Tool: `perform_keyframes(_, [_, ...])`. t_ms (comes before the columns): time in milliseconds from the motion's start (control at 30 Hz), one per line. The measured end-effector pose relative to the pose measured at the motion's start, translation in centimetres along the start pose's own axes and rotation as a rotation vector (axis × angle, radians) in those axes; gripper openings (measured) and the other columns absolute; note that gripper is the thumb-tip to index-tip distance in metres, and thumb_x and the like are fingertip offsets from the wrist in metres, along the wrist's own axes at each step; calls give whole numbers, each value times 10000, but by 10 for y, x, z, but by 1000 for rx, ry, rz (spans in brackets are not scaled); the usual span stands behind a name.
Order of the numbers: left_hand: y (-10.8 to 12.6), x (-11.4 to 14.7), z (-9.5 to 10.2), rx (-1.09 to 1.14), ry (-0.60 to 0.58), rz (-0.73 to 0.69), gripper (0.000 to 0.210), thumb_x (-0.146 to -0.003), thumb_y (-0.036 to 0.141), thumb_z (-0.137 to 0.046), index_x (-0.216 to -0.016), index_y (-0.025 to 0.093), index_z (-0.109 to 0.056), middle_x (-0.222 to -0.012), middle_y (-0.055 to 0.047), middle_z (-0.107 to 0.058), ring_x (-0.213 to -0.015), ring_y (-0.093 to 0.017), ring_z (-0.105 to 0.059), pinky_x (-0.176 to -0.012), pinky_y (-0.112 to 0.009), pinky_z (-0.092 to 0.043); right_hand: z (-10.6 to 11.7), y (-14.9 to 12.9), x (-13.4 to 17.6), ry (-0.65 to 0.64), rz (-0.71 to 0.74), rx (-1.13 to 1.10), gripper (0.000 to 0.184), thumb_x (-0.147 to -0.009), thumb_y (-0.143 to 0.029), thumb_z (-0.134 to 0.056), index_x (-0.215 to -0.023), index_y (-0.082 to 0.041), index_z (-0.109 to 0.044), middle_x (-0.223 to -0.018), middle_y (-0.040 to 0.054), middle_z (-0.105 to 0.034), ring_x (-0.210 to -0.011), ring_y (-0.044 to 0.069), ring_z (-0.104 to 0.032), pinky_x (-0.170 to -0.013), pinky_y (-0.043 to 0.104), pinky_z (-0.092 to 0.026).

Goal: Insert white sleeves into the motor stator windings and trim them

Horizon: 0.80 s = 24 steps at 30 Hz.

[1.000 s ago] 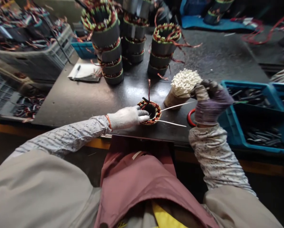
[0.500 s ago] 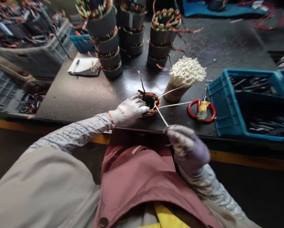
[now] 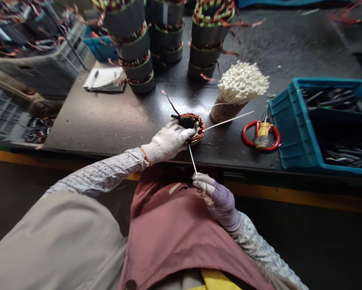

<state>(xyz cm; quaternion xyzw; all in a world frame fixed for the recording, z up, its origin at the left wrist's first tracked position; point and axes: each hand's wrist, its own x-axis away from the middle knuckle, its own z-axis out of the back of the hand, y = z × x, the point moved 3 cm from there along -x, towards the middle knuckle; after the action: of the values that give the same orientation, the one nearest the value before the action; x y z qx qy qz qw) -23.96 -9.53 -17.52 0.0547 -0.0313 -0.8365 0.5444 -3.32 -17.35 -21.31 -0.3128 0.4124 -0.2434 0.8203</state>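
In white gloves, my left hand [image 3: 173, 139] grips a small motor stator [image 3: 196, 139] near the table's front edge, with the thumb over its rim and reaching into the bore. The stator has reddish windings, and a twisted lead [image 3: 171, 102] sticks up from its back left. My right hand [image 3: 209, 189], closed in front of my apron, pinches the end of a white cable tie [image 3: 193, 160] that runs taut up to the stator. Another white tie [image 3: 229, 121] juts from the stator toward the right. Where the held tie meets the windings is hidden behind my left hand.
Behind the stator stands a brown cup [image 3: 226, 110] packed with white cable ties. Red-handled scissors and a yellow-handled tool [image 3: 262, 135] lie beside a blue bin [image 3: 298, 133]. Stacked stators [image 3: 138, 52] and a notepad [image 3: 104, 79] stand further back; a crate [image 3: 48, 76] is at left.
My right hand has moved left and slightly down, drawing the cable tie from the stator's right side round to its front. My left hand keeps its hold; the view has shifted slightly.
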Motion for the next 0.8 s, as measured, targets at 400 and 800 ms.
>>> perform_keyframes(400, [-3,15,-3,255,255,150,492,-867,290,-572,-1322,131,-476,-1199,-111,-644,-1200,-258,-543,-1075,-434,-396,-35,41,-56,221,-148,11,188,-863,-217,-564,-1005,-260,-680,-968,41,-741,-913,184,-711,-830,316,-596])
perform_keyframes(800, [-1,15,-4,245,525,-123,205,-920,298,-511,-975,253,-703,-915,-19,-758,-859,-150,-708,-1022,-444,-403,-12,14,-82,254,-280,34,44,-799,-250,-663,-765,-224,-671,-791,22,-680,-727,152,-649,-677,289,-550])
